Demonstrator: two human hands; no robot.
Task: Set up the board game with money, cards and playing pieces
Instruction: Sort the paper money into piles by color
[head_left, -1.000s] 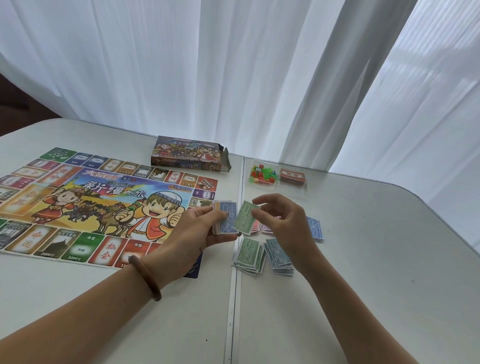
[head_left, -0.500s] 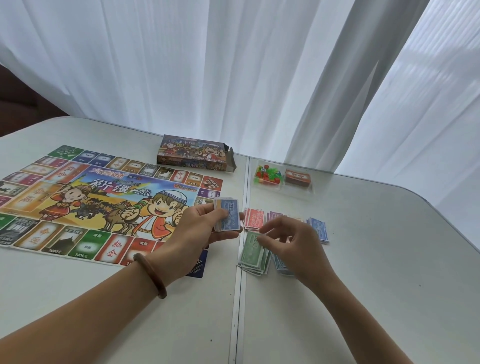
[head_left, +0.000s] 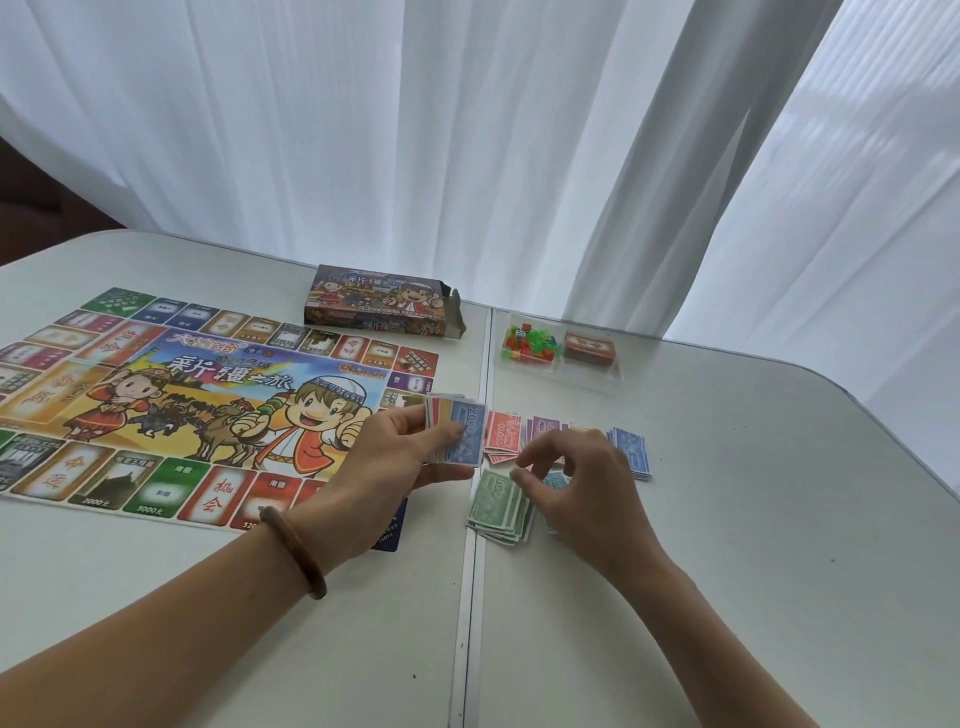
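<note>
green 500 pile (head_left: 496, 506): nearest thing on the desk (head_left: 727, 545), fanned a bit, long axis roughly 12-6.
right grip (head_left: 587, 488): hovering over the piles, fingers loosely curled, nothing pinched afaict. Fingertips (head_left: 517, 474) sit right at the far edge of the green pile. A teal pile (head_left: 555, 480) is mostly hidden under the palm.
left grip (head_left: 384, 467): thumb and fingers clamped on the unsorted stack (head_left: 460, 434), held up off the desk, blue 2000 note on top.
key relation: the stack is at approx 10 o'clock from the right grip, close by, long axis near 12-6. The right grip is the free one and nearer the piles, so imo it does the next pull.
sorted row: red pile (head_left: 503, 436), purple pile (head_left: 543, 428), then the blue pile (head_left: 631, 452) at approx 1 o'clock from the right grip. Prob where that 2000 goes.
board (head_left: 156, 395): laid flat at 9-10 o'clock.
tray (head_left: 558, 374): at 12 o'clock, pieces (head_left: 527, 345) and card deck (head_left: 589, 348) not out yet.
box (head_left: 379, 301): farthest, approx 11 o'clock.
</note>
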